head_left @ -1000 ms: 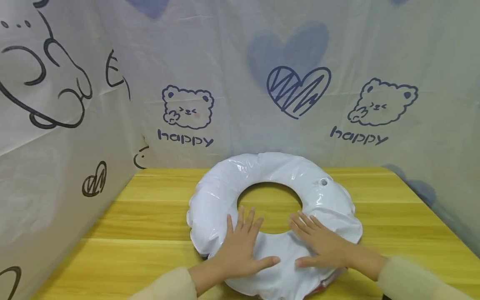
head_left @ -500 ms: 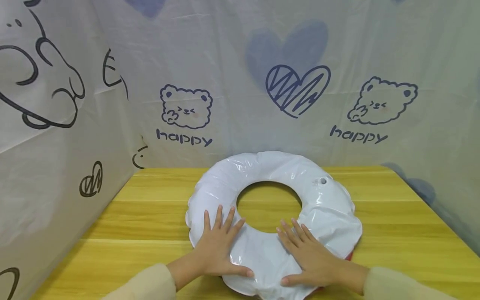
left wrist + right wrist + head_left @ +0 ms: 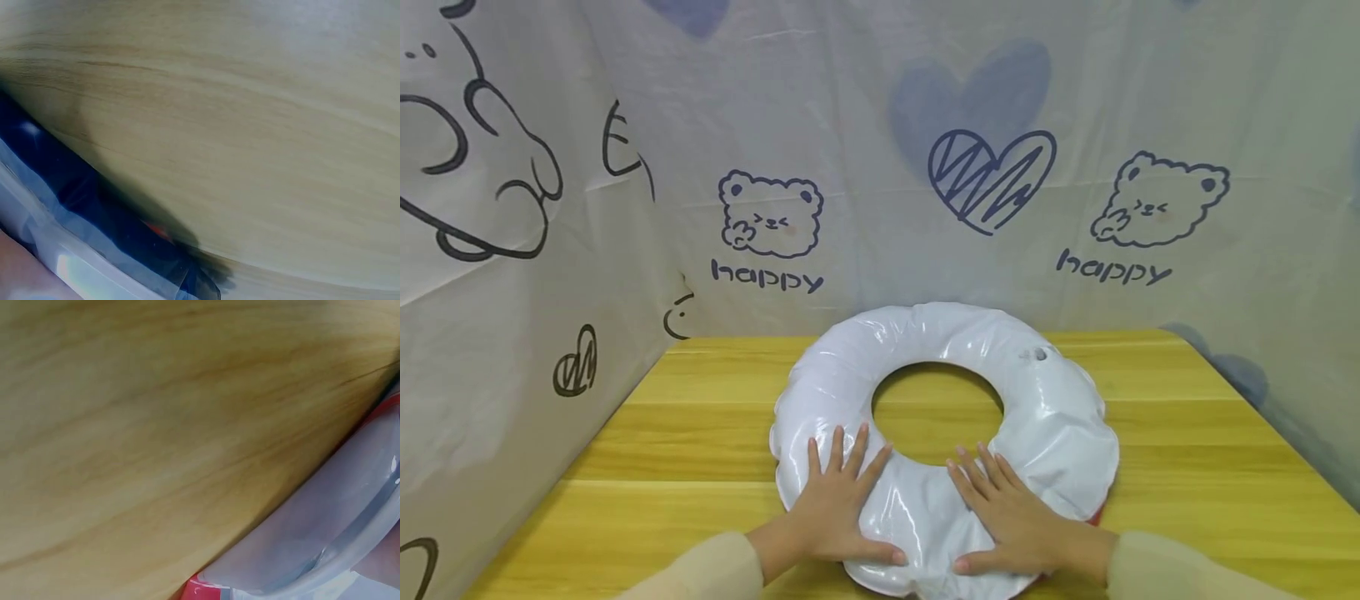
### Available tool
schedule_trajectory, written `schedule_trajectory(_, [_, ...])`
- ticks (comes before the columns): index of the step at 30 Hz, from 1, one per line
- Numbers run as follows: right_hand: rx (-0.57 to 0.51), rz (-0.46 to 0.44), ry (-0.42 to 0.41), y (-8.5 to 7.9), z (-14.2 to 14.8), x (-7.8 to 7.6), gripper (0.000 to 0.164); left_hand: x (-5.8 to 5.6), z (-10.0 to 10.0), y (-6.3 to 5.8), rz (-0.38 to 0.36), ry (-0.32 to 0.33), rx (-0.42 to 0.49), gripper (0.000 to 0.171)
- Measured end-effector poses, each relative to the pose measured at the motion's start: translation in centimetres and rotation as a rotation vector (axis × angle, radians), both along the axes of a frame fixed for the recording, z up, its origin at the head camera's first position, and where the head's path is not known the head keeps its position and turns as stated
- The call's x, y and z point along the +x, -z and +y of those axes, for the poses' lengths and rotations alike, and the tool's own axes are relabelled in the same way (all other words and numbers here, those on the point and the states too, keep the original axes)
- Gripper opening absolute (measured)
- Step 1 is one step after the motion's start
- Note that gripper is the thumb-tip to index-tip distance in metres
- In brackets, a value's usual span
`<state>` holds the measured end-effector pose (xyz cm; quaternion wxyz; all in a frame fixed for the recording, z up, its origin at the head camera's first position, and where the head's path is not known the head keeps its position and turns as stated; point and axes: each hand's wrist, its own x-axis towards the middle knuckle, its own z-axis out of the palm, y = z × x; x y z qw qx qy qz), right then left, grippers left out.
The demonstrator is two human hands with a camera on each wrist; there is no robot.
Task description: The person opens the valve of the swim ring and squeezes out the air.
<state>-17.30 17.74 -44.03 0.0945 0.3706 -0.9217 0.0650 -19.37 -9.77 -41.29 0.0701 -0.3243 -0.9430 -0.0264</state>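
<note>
A white inflatable swim ring (image 3: 835, 375) lies flat on the wooden table, wrinkled along its near part and right side. Its valve (image 3: 1040, 355) shows at the upper right. My left hand (image 3: 831, 508) presses the ring's near left part with fingers spread. On the near right part rests my right hand (image 3: 1018, 525), its fingers straight and pointing toward the hole. Dark blue shows on the ring's underside (image 3: 81, 187) in the left wrist view. In the right wrist view a red patch (image 3: 203, 590) marks the ring's lower edge.
The yellow wood-grain table (image 3: 700, 442) extends on both sides of the ring. Behind it hangs a pale cloth (image 3: 872, 225) printed with hearts and bears, and another printed cloth (image 3: 490, 333) closes off the left side.
Both hands have shifted left over the ring's near part, the right one also toward the person. The valve has tilted slightly left, and the ring's near surface shows changed creases.
</note>
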Motion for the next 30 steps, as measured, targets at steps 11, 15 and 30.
schedule_trajectory(11, [-0.043,-0.182,0.004,-0.6,-0.5,-0.2,0.102,-0.2,0.2,0.3,-0.064,-0.024,-0.064,0.111])
schedule_trajectory(15, [-0.057,-0.247,0.017,-0.7,-0.5,-0.5,0.104,-0.3,0.3,0.4,-0.069,-0.03,-0.079,0.11])
schedule_trajectory(30, [-0.046,-0.344,0.032,-1.6,-0.7,-0.8,0.101,-0.7,0.6,0.6,-0.119,-0.053,-0.156,0.106])
